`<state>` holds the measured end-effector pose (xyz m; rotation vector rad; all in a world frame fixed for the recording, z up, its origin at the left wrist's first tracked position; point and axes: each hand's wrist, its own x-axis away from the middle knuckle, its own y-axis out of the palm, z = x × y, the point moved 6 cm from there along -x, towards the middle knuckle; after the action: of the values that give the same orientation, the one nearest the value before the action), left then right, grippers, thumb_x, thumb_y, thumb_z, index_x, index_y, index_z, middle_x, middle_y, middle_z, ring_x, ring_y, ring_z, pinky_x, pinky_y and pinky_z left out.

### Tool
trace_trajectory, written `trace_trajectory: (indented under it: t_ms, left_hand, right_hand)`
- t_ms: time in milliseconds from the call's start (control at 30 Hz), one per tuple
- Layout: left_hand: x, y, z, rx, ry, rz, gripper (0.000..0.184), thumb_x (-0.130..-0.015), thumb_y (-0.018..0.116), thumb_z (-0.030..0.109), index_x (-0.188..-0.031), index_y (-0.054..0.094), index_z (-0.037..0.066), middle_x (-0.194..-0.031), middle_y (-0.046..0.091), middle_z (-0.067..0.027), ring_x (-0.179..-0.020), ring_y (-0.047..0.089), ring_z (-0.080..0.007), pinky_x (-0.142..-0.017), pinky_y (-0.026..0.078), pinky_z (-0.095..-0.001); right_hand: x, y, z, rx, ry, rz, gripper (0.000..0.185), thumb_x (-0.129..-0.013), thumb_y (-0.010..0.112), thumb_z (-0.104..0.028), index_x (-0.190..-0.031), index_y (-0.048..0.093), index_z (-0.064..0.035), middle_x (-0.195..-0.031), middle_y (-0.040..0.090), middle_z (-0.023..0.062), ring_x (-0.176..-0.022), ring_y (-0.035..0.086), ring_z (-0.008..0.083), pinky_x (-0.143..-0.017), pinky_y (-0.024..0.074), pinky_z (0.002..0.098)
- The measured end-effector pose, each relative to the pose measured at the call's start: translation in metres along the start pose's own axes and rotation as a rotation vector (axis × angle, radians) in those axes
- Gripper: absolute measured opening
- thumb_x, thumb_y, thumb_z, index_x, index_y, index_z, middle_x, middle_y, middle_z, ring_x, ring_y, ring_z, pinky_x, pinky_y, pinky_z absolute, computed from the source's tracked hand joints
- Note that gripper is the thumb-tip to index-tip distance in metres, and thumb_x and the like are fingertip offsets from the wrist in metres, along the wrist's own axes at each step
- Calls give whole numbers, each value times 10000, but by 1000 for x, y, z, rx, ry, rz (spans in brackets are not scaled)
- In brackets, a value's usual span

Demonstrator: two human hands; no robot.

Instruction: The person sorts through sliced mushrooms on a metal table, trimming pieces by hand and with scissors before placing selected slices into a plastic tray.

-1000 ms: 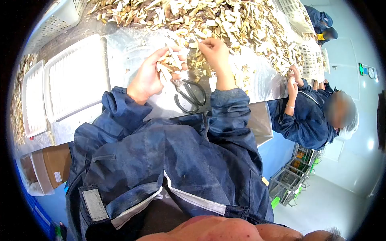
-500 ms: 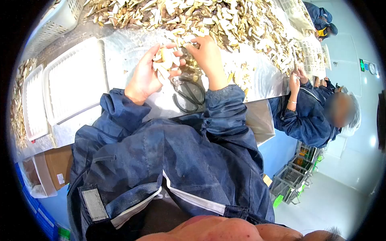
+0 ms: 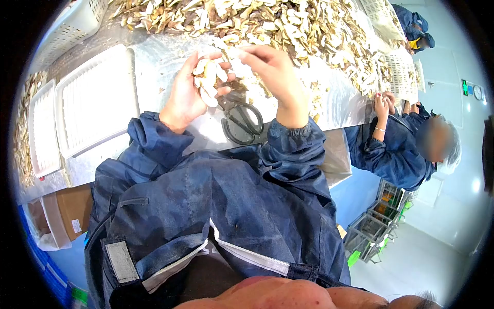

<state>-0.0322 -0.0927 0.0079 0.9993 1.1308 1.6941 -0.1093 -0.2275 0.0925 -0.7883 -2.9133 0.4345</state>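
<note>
Several pale mushroom slices rest in my left hand, its fingers curled around them above the table. My right hand is beside it, thumb and fingertips pinched together at the near edge of a large heap of sliced mushrooms. Glare washes out whatever is between those fingertips. Black-handled scissors lie on the metal table just below my hands, their blades partly covered by mushroom bits.
Two white ribbed trays, a large one and a smaller one, are at left. White perforated baskets stand at the far left and right. A co-worker in blue handles pieces at the right. A cardboard box is below the table.
My right hand has shifted slightly right and its fingers have closed from a looser spread. The left hand stays nearly in place, with the slices arranged a little differently.
</note>
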Motion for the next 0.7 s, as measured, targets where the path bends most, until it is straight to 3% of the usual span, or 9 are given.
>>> trace_trajectory:
  t_ms: [67, 167, 267, 400, 433, 567, 700]
  left_hand:
    - [-1, 3, -1, 17, -14, -20, 468, -1043, 389, 415, -1309, 527, 56, -1114, 647, -155, -980, 656, -305, -715, 564, -383]
    - [-3, -1, 1, 27, -25, -38, 452, -1037, 411, 405, -1296, 541, 58, -1124, 645, -148, -969, 661, -296, -704, 561, -381]
    - [-2, -8, 8, 24, 19, -2, 435, -1029, 437, 392, -1280, 557, 57, -1125, 645, -139, -955, 664, -283, -693, 558, -374]
    - [-1, -13, 18, 31, 98, 59, 391, -1011, 473, 358, -1232, 589, 58, -1097, 653, -128, -932, 664, -265, -674, 551, -357]
    - [-1, -16, 18, 23, 110, 76, 381, -1007, 479, 351, -1221, 596, 58, -1089, 655, -128, -930, 664, -263, -672, 550, -355]
    - [-3, -19, 31, 14, 204, 71, 331, -995, 496, 320, -1163, 616, 61, -1064, 658, -129, -918, 662, -271, -672, 554, -356]
    - [-4, -22, 41, -8, 266, 121, 317, -998, 488, 310, -1152, 610, 61, -1051, 654, -136, -913, 655, -280, -684, 559, -355]
  right_hand:
    - [-9, 8, 0, 133, 3, -2, 198, -856, 724, -189, -971, 733, -28, -787, 678, 85, -704, 619, 168, -647, 488, 314]
    - [-27, 13, 27, 609, -259, 244, 164, -849, 696, -186, -922, 731, -44, -855, 675, 130, -796, 657, 295, -718, 516, 396]
    - [-16, 26, 23, 682, -374, 224, 180, -847, 664, -208, -889, 724, -43, -921, 663, 182, -893, 633, 386, -779, 514, 446]
    - [-15, 20, 16, 685, 61, -63, 183, -829, 683, -232, -941, 735, -97, -907, 672, 148, -834, 661, 345, -731, 525, 429]
    - [-23, 15, 22, 759, -115, 54, 190, -818, 693, -231, -961, 735, -111, -894, 679, 109, -808, 669, 331, -714, 530, 423]
    - [-48, 22, 17, 813, -367, 282, 178, -811, 690, -198, -961, 726, -109, -930, 650, 128, -853, 658, 329, -741, 532, 423]
    - [-50, 32, 28, 883, -320, 249, 153, -790, 709, -180, -911, 709, -87, -934, 629, 138, -844, 643, 346, -743, 524, 441]
